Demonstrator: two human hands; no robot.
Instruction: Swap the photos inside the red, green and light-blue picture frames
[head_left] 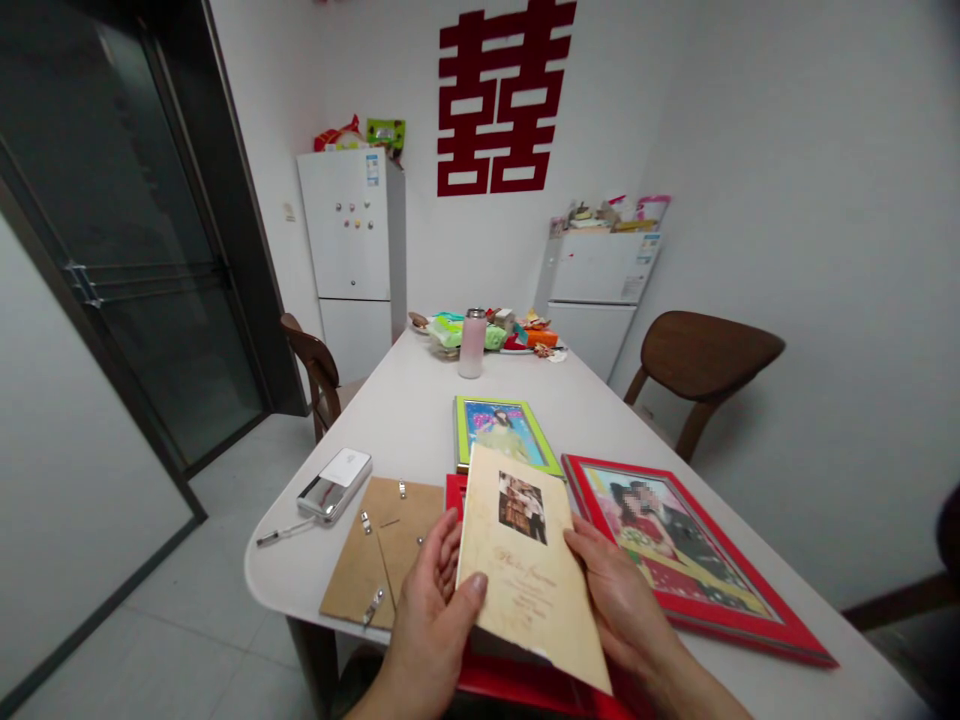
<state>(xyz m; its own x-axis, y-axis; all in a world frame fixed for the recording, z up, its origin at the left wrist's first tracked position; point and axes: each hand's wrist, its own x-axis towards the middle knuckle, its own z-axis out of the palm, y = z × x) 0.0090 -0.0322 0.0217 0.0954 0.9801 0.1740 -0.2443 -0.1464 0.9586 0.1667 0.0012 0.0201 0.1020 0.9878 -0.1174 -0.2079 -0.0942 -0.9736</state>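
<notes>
Between my two hands is a cream paper insert sheet (517, 590) with a small printed photo and the script words "Photo Frame", tilted toward me. My left hand (439, 610) grips its left edge, thumb on the front. My right hand (619, 590) pinches the right edge. Below the sheet lies a red picture frame (499, 675), mostly covered by the sheet and my hands. A brown frame backing board (352, 570) with metal clips lies left of my left hand. Beside my right hand is a larger red framed photo (750, 615); a green framed photo (536, 425) lies beyond the sheet.
A power bank (334, 487) with a short cable lies near the left edge of the white table (405, 420). Farther back stand a pink bottle (472, 345) and a pile of snack packets (442, 335). Wooden chairs (705, 355) flank the table.
</notes>
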